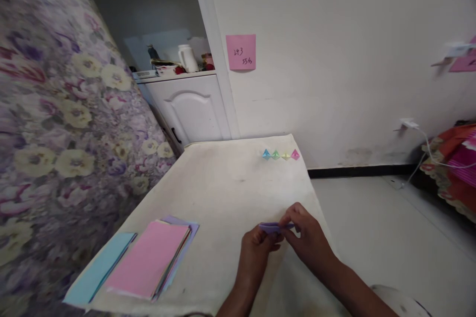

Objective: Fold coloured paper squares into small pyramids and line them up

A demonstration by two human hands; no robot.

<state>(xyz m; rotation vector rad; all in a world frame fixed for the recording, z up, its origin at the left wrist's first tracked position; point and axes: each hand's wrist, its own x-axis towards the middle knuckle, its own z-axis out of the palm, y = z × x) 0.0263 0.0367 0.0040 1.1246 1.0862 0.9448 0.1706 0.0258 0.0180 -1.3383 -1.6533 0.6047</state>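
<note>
Head view, looking down across a cream-covered table (223, 183). Held up over the near right part of it: a folded purple paper (268, 228), small and narrow, seen nearly edge-on, layers slightly parted at the left end. Gripped at that end by the left hand (256, 243), thumb and curled fingers closed on it. Pinched farther right by the right hand (303, 228), thumb and forefinger together on the paper — a bit of purple showing past them. Cannot tell the exact folds, too small and partly covered by fingers.

Set out in a short row near the far right corner, well apart from both hands: a blue piece (266, 154), a green piece (275, 154), a yellow piece (285, 156) and a pink piece (295, 154), all small and pointed at the top.

Lying flat at the near left: a pink-topped stack (150, 257) of paper, purple and light-blue edges poking out. Just beside it, to the left, a light-blue stack (102, 267).

Beyond the far edge, a pink note (241, 52) with handwriting, stuck on a pale wall (327, 34). Left of that, a white cabinet (189, 109) with a white jug (188, 58) on top — and, nearer, a floral curtain (74, 133).
</note>
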